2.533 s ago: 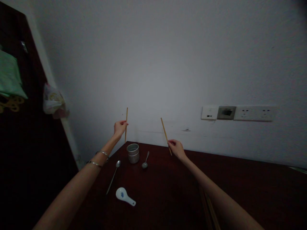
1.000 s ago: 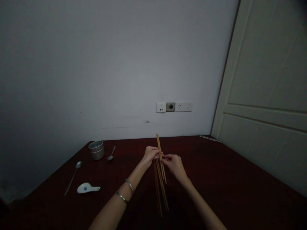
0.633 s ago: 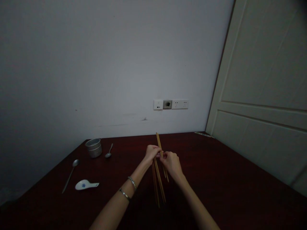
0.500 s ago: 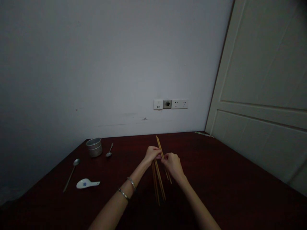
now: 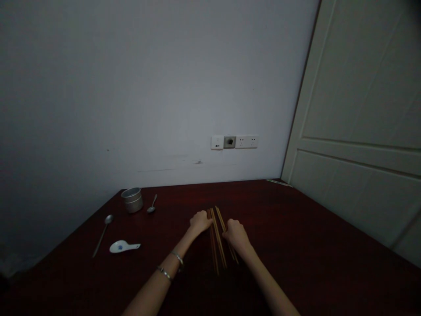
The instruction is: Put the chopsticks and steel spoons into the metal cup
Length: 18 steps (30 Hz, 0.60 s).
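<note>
Several wooden chopsticks (image 5: pixel 217 243) lie side by side on the dark red table (image 5: pixel 296 245), pointing away from me. My left hand (image 5: pixel 200 220) rests curled at their left side near the far ends, fingers closed against them. My right hand (image 5: pixel 235 234) sits curled on their right side, fingers closed on the rightmost sticks. Both hands are low on the tabletop. Two thin bracelets circle my left wrist.
At the table's far left stand a small metal cup (image 5: pixel 132 199) and a small metal spoon (image 5: pixel 151 204). A long metal spoon (image 5: pixel 103 228) and a white ceramic spoon (image 5: pixel 123 247) lie nearer. A wall socket strip (image 5: pixel 234 141) is behind; a pale door (image 5: pixel 358 127) stands at right.
The chopsticks that my hands held tilted up above the table have come down flat onto it. Both hands lowered with them and stay at the bundle's sides.
</note>
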Each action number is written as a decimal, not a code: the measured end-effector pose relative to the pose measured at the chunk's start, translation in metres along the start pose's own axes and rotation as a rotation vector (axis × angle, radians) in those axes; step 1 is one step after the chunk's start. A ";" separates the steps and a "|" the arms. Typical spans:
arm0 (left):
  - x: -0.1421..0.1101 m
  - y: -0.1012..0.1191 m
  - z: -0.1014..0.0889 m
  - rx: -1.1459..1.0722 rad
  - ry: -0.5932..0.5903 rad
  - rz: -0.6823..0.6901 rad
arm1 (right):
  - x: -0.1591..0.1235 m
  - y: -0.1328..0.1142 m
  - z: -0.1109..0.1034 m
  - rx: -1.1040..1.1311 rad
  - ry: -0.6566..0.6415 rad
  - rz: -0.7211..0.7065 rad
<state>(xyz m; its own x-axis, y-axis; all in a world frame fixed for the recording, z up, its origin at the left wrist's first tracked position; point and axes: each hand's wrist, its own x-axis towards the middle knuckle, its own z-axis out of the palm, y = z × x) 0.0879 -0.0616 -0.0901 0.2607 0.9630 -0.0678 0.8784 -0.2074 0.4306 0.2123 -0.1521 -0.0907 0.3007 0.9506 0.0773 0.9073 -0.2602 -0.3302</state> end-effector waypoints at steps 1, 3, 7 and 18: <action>-0.002 0.002 0.001 0.069 0.005 -0.003 | -0.001 -0.001 0.000 -0.002 -0.001 -0.004; -0.006 0.006 0.002 0.146 -0.010 -0.007 | -0.003 -0.002 0.000 -0.001 -0.005 -0.014; -0.009 0.008 0.004 0.190 -0.033 -0.003 | -0.005 -0.002 0.001 0.000 0.009 -0.051; -0.001 0.004 0.011 0.193 -0.019 0.011 | 0.017 0.006 0.005 0.053 0.017 -0.016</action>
<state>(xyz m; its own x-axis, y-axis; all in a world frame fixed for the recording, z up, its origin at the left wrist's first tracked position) 0.0953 -0.0653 -0.0980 0.2762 0.9576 -0.0816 0.9356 -0.2485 0.2509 0.2214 -0.1370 -0.0964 0.2918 0.9514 0.0989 0.8953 -0.2353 -0.3783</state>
